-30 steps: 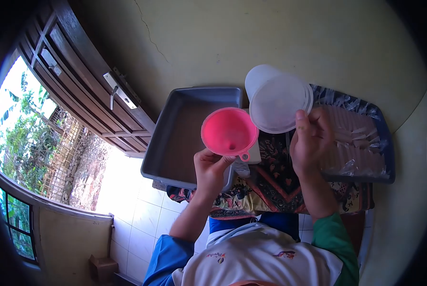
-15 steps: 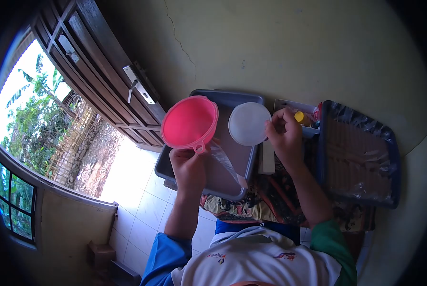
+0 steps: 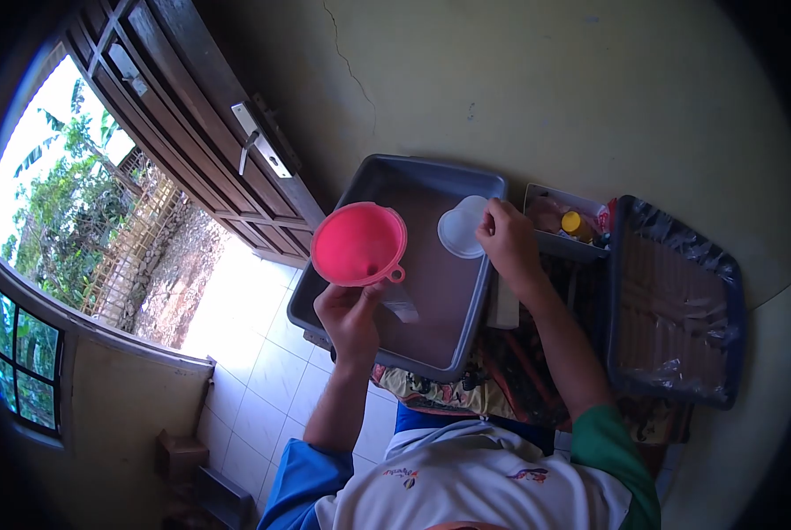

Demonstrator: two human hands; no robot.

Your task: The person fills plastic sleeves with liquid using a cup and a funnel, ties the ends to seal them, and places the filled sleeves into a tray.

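Note:
Just below the rim of a pink funnel, my left hand is closed around its lower part. A clear plastic bag hangs beneath the funnel. My right hand pinches the edge of a white, cup-like scoop; any handle is hidden by the fingers. Both hands are above a large grey tub with a layer of brown stuff in it. The funnel is over the tub's left side, the scoop over its right. What is inside the scoop cannot be made out.
To the right stands a dark blue tray of filled clear plastic packets. Between the containers is a white box with a yellow-capped item. A patterned cloth covers the table. An open wooden door is at left.
The scoop has tipped, from its round face showing to a side view of its cup. The funnel has turned slightly in my left hand. The whole view has shifted a little.

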